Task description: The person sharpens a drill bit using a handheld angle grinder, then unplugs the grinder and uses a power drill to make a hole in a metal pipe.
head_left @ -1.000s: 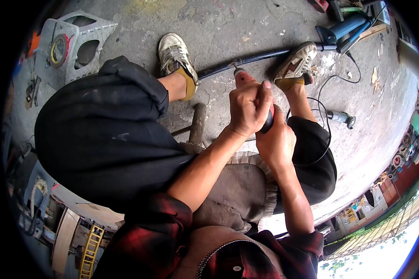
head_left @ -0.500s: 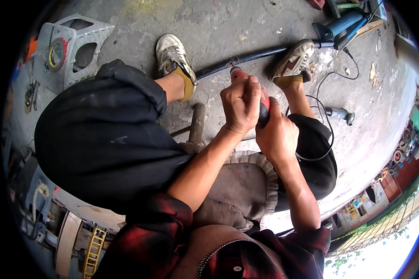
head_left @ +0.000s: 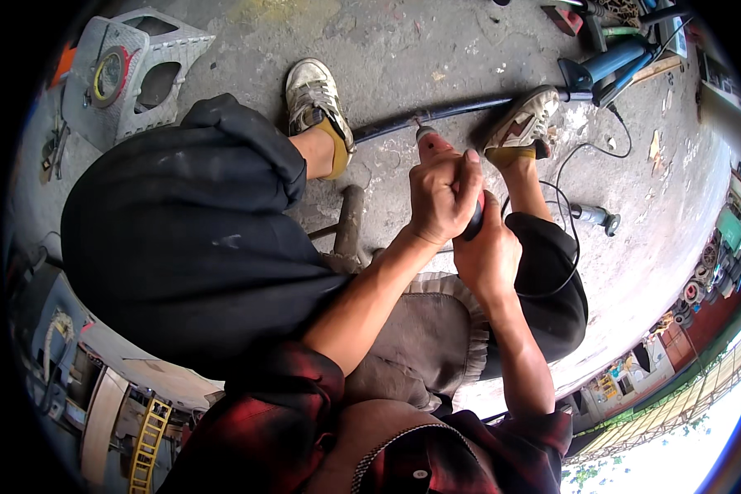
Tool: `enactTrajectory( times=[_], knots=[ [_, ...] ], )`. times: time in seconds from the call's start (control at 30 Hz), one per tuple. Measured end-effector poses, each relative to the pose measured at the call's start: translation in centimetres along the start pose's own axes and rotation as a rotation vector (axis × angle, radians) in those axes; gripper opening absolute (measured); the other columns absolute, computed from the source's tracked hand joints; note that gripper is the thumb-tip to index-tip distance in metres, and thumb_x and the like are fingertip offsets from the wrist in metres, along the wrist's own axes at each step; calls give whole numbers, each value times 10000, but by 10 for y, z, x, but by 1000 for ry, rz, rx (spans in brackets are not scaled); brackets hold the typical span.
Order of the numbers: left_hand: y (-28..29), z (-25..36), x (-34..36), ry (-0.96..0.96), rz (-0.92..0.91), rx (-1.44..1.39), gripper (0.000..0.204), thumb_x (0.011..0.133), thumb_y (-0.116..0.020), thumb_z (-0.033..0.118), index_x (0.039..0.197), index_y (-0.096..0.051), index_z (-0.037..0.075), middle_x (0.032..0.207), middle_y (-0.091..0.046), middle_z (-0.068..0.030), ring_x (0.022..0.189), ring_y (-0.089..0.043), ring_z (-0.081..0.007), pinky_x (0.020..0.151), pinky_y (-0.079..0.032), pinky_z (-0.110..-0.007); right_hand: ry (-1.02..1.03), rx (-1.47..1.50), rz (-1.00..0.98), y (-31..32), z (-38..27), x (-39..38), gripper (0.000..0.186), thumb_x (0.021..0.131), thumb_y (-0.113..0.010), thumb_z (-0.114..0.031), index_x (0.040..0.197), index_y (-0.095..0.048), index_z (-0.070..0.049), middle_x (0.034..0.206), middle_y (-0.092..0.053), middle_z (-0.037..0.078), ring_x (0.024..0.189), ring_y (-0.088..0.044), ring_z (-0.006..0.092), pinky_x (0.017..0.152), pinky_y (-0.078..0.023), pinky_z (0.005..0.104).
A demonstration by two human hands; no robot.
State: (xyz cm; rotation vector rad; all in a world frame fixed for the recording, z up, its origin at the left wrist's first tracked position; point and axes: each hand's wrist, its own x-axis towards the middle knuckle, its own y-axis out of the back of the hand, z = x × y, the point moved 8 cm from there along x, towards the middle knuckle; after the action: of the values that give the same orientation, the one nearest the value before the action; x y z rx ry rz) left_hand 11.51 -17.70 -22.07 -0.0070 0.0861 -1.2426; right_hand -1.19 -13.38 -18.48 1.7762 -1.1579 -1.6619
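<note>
My left hand (head_left: 440, 193) is wrapped round the red front body of a drill-shaped power tool (head_left: 434, 146). Behind it, my right hand (head_left: 487, 257) grips the same tool's black rear part, mostly covered by my fingers. Its narrow grey nose points away from me, with the tip at a dark metal bar (head_left: 461, 109) on the floor; I cannot tell whether it presses in. The bar lies crosswise between my left shoe (head_left: 311, 90) and my right shoe (head_left: 525, 119), running behind the right one toward a blue tool (head_left: 613, 66).
A black cord (head_left: 580, 152) loops across the floor by my right leg, near a grey cylindrical power tool (head_left: 594, 217). A plastic step stool (head_left: 152, 86) with a round disc stands at far left. Between my legs is a rusty metal post (head_left: 350, 221). A yellow ladder (head_left: 148, 445) shows lower left.
The view has shifted slightly, so the floor things appear a little displaced. Both hands keep their hold on the power tool, whose tip stays by the bar.
</note>
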Motion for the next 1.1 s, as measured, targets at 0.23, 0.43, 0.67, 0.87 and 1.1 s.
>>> enactTrajectory(
  times=[0.23, 0.43, 0.67, 0.87, 1.1],
  knots=[
    [2, -8, -8, 145, -29, -28, 459, 1062, -484, 168, 650, -600, 2, 650, -678, -95, 627, -652, -216, 761, -529, -380, 33, -20, 41, 1, -1, 1, 604, 842, -713, -184, 1393, -518, -34, 872, -719, 262, 802, -708, 452, 710, -563, 530],
    [10, -12, -2, 39, 115, -65, 467, 1050, -514, 200, 628, -626, 33, 590, -637, -85, 545, -625, -253, 660, -508, -380, 186, -85, 76, 11, -11, 9, 569, 840, -704, -172, 1362, -529, -29, 830, -715, 242, 751, -706, 439, 678, -562, 523],
    [-6, -12, 2, 2, 25, 56, 511, 1019, -573, 168, 534, -478, 41, 503, -486, -115, 473, -500, -327, 541, -391, -435, -77, 55, -24, -13, 10, 6, 610, 841, -748, -245, 1382, -527, -68, 823, -718, 247, 786, -709, 452, 707, -563, 528],
    [-7, -17, 8, 61, 14, 27, 506, 1018, -578, 162, 537, -479, 38, 493, -480, -113, 473, -509, -323, 531, -388, -437, -106, 49, 25, -19, 11, 12, 648, 834, -762, -256, 1412, -524, -87, 851, -724, 251, 832, -717, 441, 737, -567, 514],
    [-8, -7, 8, 55, -75, 90, 506, 1065, -523, 197, 593, -622, 43, 561, -650, -64, 507, -608, -219, 716, -490, -353, -78, 32, -3, -2, 2, 5, 607, 855, -707, -225, 1401, -524, -31, 893, -728, 256, 810, -720, 447, 747, -570, 535]
  ],
)
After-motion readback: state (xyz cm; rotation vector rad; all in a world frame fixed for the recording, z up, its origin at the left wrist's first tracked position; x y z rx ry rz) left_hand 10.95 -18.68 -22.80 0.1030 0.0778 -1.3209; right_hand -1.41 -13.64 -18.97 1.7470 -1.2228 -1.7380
